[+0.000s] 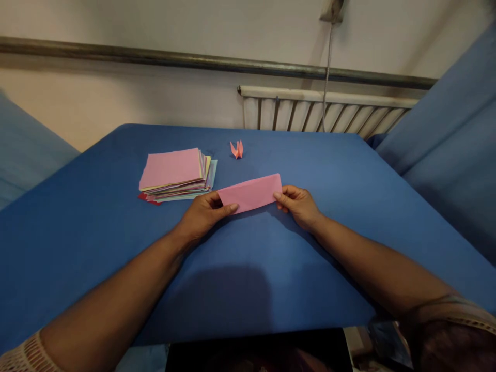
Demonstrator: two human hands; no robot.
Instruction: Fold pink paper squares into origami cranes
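Observation:
A pink sheet of paper [251, 194], a long narrow rectangle that looks folded over, is held between my two hands above the blue table. My left hand [207, 212] grips its left end, the thumb on top and the fingers behind. At the right end, my right hand [298, 204] pinches the paper between thumb and fingers. Left of the paper lies a stack of coloured paper [170, 169] with a pink sheet uppermost. Beyond the held paper stands a small folded orange-pink origami figure [236, 150], touched by neither hand.
The table [96, 248] has a blue cover. Behind it are a white radiator [294, 111], a horizontal pipe [194, 59] along the wall and a hanging cord [327, 72]. Blue curtains [457, 129] hang at both sides. A red paper corner [149, 199] sticks out under the stack.

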